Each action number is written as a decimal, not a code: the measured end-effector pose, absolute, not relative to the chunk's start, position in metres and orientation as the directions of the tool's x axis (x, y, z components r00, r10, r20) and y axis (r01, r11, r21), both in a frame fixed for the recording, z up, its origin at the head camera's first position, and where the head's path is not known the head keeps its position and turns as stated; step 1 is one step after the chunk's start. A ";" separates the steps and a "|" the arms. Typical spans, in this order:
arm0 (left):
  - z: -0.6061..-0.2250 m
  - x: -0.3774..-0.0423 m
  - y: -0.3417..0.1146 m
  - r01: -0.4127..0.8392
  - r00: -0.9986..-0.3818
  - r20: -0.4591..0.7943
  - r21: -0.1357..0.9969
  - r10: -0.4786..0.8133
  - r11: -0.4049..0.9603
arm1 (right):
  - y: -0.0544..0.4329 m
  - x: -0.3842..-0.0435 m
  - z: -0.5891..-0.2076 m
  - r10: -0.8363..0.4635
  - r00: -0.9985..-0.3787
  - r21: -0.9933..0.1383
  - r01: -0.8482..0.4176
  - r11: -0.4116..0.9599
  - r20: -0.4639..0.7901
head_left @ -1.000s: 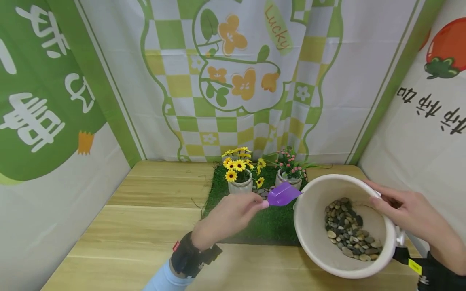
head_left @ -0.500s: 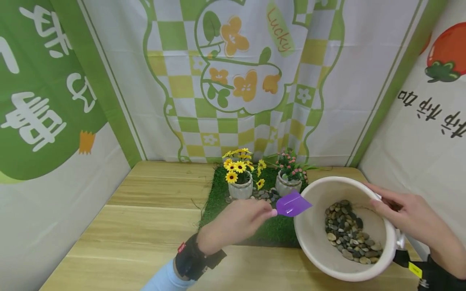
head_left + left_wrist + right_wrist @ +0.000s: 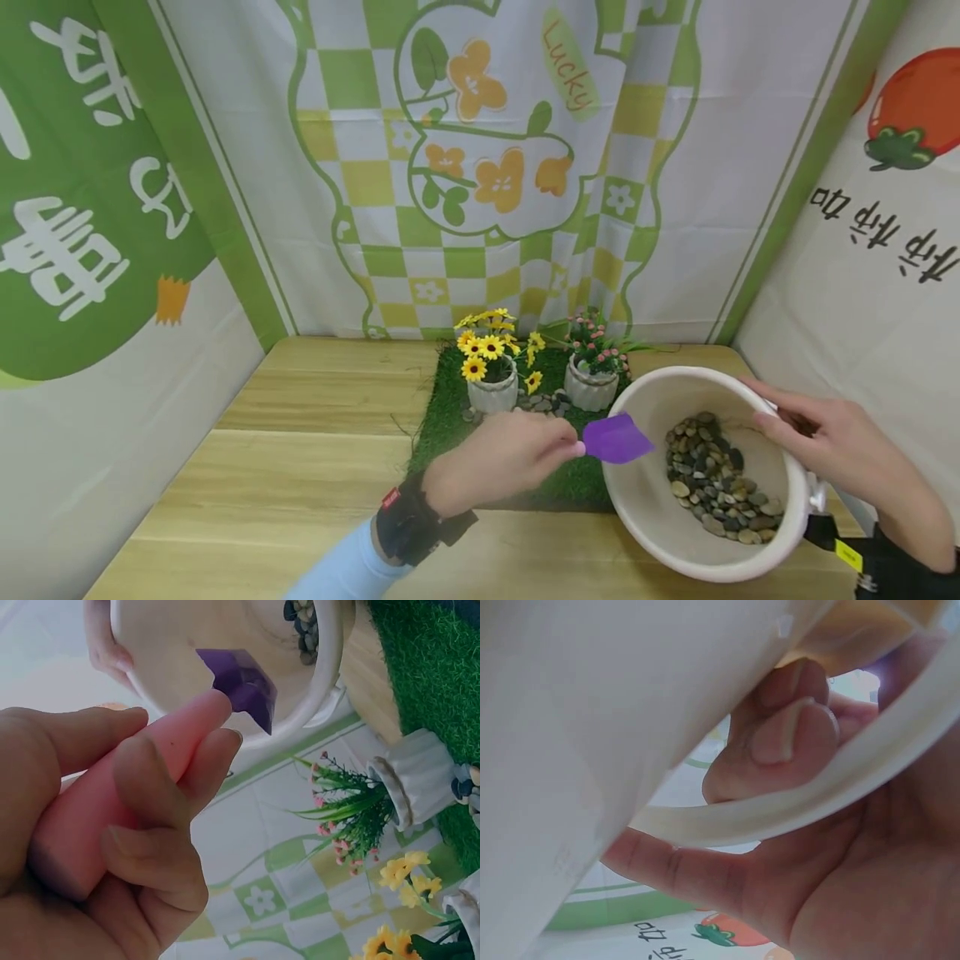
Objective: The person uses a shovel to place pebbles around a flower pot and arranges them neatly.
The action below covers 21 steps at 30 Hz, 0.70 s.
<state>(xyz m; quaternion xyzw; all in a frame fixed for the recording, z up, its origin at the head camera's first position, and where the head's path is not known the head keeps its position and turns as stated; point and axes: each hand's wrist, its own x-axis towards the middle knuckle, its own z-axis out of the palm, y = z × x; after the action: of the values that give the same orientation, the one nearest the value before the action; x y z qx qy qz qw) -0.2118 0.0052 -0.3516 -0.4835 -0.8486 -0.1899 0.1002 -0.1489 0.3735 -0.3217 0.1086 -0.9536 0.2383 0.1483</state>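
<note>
My left hand point(image 3: 502, 458) grips the pink handle point(image 3: 172, 735) of a small toy shovel. Its purple blade point(image 3: 617, 439) overlaps the left rim of a white bucket point(image 3: 637, 500) in the head view. That bucket is tilted, mouth towards me, with a heap of grey and tan pebbles point(image 3: 720, 483) inside. My right hand point(image 3: 847, 442) holds the bucket at its right rim, thumb over the edge. In the right wrist view, fingers lie against the bucket's outer wall point(image 3: 592, 750) and the white carrying handle point(image 3: 765, 817) passes across the palm.
Behind the shovel, a mat of artificial grass point(image 3: 442, 433) lies on the wooden table point(image 3: 285, 467). On it stand a pot of yellow flowers point(image 3: 492, 392) and a pot of pink flowers point(image 3: 592, 387), with loose pebbles point(image 3: 540, 403) between. Printed curtains point(image 3: 502, 275) enclose the table.
My left hand has moved right and slightly towards me, bringing the shovel blade from near the pink flowers' pot to the bucket's left rim. The right hand and bucket stay nearly still.
</note>
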 end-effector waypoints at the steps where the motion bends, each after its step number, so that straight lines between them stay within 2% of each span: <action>1: -0.352 -0.212 0.006 0.860 -0.511 0.348 0.213 0.786 0.464 | 0.373 -0.149 -0.322 -0.138 -0.933 -0.421 -0.277 0.864 0.331; 5: -0.352 -0.211 0.010 0.856 -0.518 0.311 0.187 0.797 0.483 | 0.374 -0.149 -0.322 -0.133 -0.940 -0.417 -0.262 0.870 0.313; 12: -0.353 -0.212 0.015 0.839 -0.543 0.250 0.209 0.802 0.503 | 0.371 -0.148 -0.322 -0.125 -0.947 -0.423 -0.246 0.872 0.295; 21: -0.357 -0.212 0.022 0.832 -0.553 0.229 0.196 0.801 0.518 | 0.367 -0.147 -0.319 -0.119 -0.950 -0.424 -0.238 0.874 0.289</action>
<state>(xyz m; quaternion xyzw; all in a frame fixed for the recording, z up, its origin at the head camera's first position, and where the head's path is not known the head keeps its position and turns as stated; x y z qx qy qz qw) -0.2125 0.0219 -0.3572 -0.4696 -0.8696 -0.1425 0.0548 -0.1468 0.3672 -0.3192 0.0931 -0.9594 0.2335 0.1279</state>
